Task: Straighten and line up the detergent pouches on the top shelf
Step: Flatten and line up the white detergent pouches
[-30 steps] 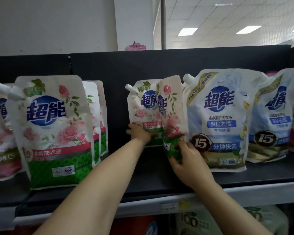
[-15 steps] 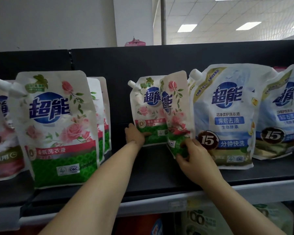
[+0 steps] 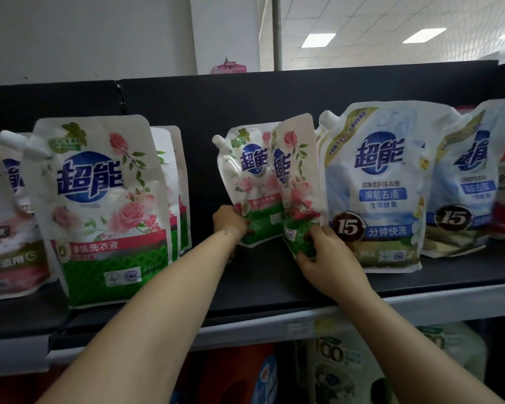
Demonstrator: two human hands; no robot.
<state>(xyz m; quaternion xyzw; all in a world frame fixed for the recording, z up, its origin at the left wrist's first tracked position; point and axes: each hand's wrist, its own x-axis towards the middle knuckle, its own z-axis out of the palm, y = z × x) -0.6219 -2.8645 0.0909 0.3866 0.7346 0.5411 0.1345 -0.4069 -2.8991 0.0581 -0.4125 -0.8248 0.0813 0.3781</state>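
Centre frame on the top shelf (image 3: 274, 287): left hand (image 3: 231, 225) clamps the rear rose pouch (image 3: 250, 185) at its base, right hand (image 3: 324, 258) pinches the turned front rose pouch (image 3: 299, 182), beside the blue pouch (image 3: 379, 185).

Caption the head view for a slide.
Left hand and right hand grip two small rose detergent pouches on the top shelf.

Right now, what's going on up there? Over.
Left hand holds rear rose pouch. Right hand grips front rose pouch, turned sideways. Blue pouch close alongside.
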